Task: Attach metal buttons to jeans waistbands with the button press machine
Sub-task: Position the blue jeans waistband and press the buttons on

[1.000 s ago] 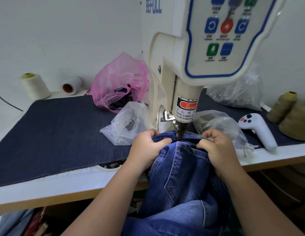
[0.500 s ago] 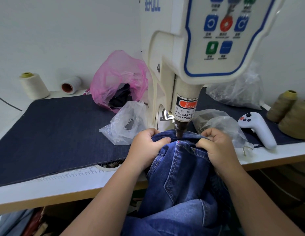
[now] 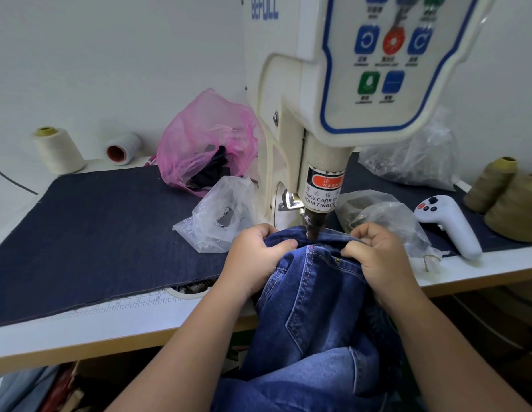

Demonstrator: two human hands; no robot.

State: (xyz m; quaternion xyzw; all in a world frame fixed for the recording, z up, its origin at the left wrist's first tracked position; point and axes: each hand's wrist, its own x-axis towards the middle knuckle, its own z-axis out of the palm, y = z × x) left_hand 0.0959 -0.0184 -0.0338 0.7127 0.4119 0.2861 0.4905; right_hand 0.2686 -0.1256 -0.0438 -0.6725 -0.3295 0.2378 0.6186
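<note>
- The left hand (image 3: 252,260) and right hand (image 3: 380,260) each grip the waistband (image 3: 327,237) of the jeans (image 3: 315,307), fingers curled over its far edge and thumbs pressed on the near face.
- The waistband lies stretched between the two hands, directly under the punch (image 3: 313,228) of the press (image 3: 318,93). The punch tip appears to touch the fabric; the die beneath is hidden.
- Keep the fabric flat and taut between the thumbs so the button seats square. A fold under the punch would likely give a tilted set.
- Both thumbs sit just beside the punch, one on each side. Do not slide them inward; the warning label (image 3: 324,188) above the fingers marks the pinch zone.
- A small rivet (image 3: 337,259) lies just inside the right thumb; keep it clear of the punch line.
- Beyond the left fingers lies a clear bag (image 3: 214,218); beyond the right fingers, another bag (image 3: 386,215) and a controller (image 3: 449,221). Sideways room is limited.
- The table edge (image 3: 110,343) runs below the wrists; the jeans hang over it toward the body, where the open room lies for withdrawal.
</note>
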